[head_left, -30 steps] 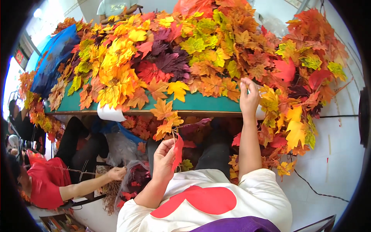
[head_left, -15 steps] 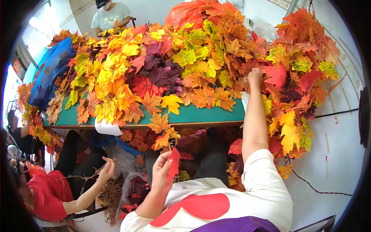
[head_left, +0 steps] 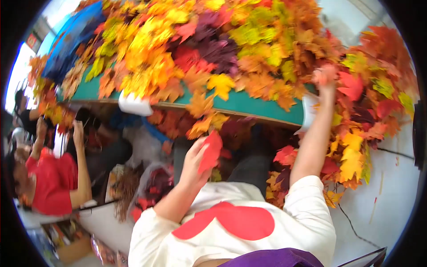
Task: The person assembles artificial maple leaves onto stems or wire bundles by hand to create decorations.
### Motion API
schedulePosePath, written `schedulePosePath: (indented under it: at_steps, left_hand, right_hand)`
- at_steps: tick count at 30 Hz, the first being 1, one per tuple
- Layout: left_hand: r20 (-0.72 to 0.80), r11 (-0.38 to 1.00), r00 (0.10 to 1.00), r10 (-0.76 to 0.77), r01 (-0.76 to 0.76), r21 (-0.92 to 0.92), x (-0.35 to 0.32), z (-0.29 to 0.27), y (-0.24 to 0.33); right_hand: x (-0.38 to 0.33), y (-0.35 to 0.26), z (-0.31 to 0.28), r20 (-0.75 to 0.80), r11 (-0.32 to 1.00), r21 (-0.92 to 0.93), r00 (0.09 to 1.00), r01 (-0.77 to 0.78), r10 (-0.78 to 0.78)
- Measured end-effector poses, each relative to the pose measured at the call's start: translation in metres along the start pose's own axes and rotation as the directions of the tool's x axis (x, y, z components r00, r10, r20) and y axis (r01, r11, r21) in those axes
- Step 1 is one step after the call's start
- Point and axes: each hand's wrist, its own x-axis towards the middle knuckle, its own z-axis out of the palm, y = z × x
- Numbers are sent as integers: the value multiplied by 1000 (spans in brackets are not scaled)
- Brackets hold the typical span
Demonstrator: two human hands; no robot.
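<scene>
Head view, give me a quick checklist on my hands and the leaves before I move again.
1. Red leaf held in left hand: ok.
2. Orange leaves above that hand clear of the green table: cannot tell; they overlap its edge in view.
3. Right hand over by the leaf pile: ok.
4. Right hand's grip: cannot tell, blurred.
5. Table top free of leaves: not ok, mostly covered.
6. Co-worker in red apart from your hands: ok.

A green-topped table [head_left: 255,107] stands beyond the grip [head_left: 193,165], pale floor [head_left: 393,191] to the grip's right, a bright opening [head_left: 17,80] far to its left
</scene>
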Motion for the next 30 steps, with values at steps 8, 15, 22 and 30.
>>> schedulePosePath:
  at_steps: [8,15,22,30]
  left_hand:
    - [-42,999,999,-7,6,-33,17,8,4]
    - [19,944,979,204,-201,261,29,-10,-11]
    - [96,717,939,330,-316,622,22,2,-1]
    - [-13,999,999,-52,52,7,16,-6,9]
  right_hand:
    - [-22,-61,35,-82,973,-26,970,-231,228]
    - [-163,-138,153,557,799,588,779,-126,-288]
    - [-217,-156,194,818,1000,3,575,18,-12]
    - [-244,-108,190,655,999,49,755,-15,-20]
